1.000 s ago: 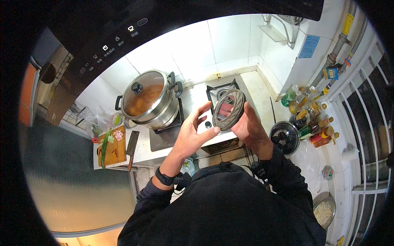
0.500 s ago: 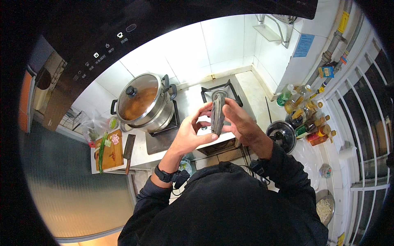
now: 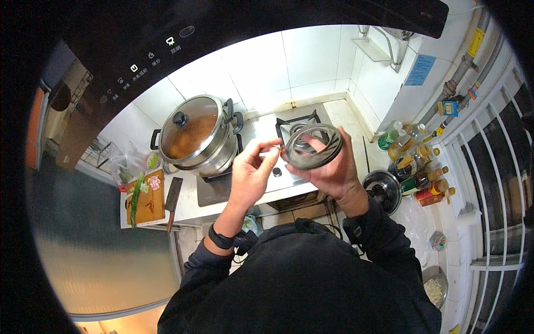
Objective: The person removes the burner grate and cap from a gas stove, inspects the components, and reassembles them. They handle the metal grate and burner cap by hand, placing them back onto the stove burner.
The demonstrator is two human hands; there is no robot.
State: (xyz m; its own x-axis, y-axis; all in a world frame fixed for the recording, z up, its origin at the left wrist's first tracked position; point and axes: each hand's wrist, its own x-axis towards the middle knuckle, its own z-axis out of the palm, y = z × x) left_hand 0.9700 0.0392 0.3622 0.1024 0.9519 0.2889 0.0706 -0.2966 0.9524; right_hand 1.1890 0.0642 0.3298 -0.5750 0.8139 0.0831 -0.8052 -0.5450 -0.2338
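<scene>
A dark grey, glossy ring-shaped roll [image 3: 311, 162], with a hole through its middle, is held up over the front of the stove. My right hand [image 3: 344, 181] grips it from the right and below, with fingers showing through the hole. What it is made of I cannot make out. My left hand [image 3: 248, 179] is just left of the roll, thumb and fingertips pinched together close to its edge. Whatever lies in that pinch, if anything, is too small to tell. Behind the roll is a gas burner [image 3: 296, 123] with a black pan support.
A lidded steel pot [image 3: 208, 158] stands on the left burner. Further left are a cleaver [image 3: 173, 201] and a wooden cutting board [image 3: 153, 210] with green onions. On the right sit a dark metal bowl [image 3: 394, 195] and several bottles [image 3: 408, 177]. A range hood [image 3: 250, 14] hangs overhead.
The ring-shaped roll has turned from edge-on to showing its hole and moved slightly right. My left hand has come off it into a pinch; my right hand now holds it alone.
</scene>
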